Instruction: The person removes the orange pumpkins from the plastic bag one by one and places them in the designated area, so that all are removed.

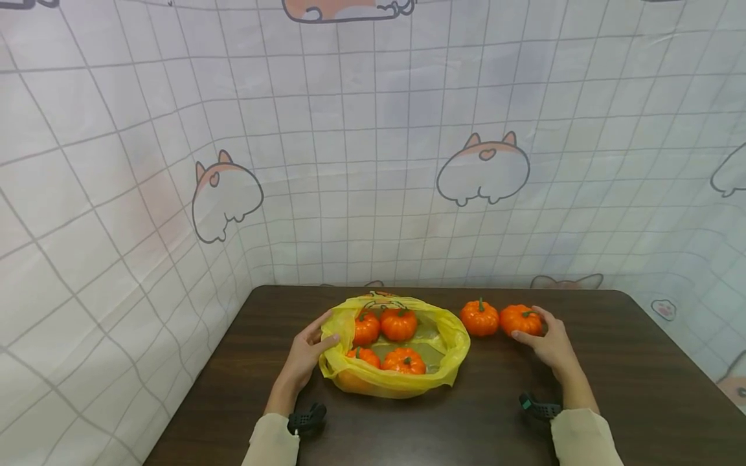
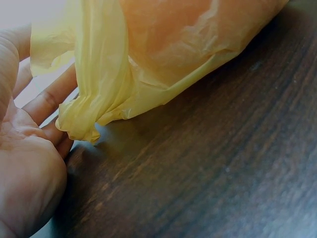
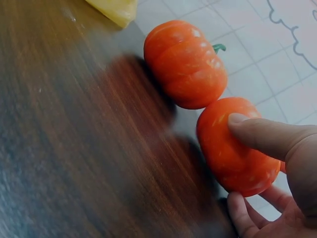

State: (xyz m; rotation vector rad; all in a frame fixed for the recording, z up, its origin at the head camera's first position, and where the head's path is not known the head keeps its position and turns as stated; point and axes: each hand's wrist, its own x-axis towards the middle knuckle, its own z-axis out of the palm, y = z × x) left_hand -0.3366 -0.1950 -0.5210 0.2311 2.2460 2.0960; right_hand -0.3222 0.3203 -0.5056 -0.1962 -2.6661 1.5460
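Observation:
A yellow plastic bag [image 1: 451,369] sits on the table with its mouth spread wide and several small orange pumpkins [image 1: 402,361] inside. At its left rim, my left hand [image 1: 303,353] holds the bag, thumb over the edge and fingers along the outside. The left wrist view shows a bunched fold of the bag [image 2: 99,84] against those fingers. My right hand [image 1: 550,343] grips an orange pumpkin [image 1: 519,320] from its right side, thumb on the near face. Just left of it stands another pumpkin [image 1: 480,318] with a green stem, and the two touch in the right wrist view.
The dark wood-grain table [image 1: 466,427] ends at a pale, grid-patterned curtain [image 1: 373,194] with cartoon animals, which hangs behind it and along both sides. A black device is strapped at each wrist.

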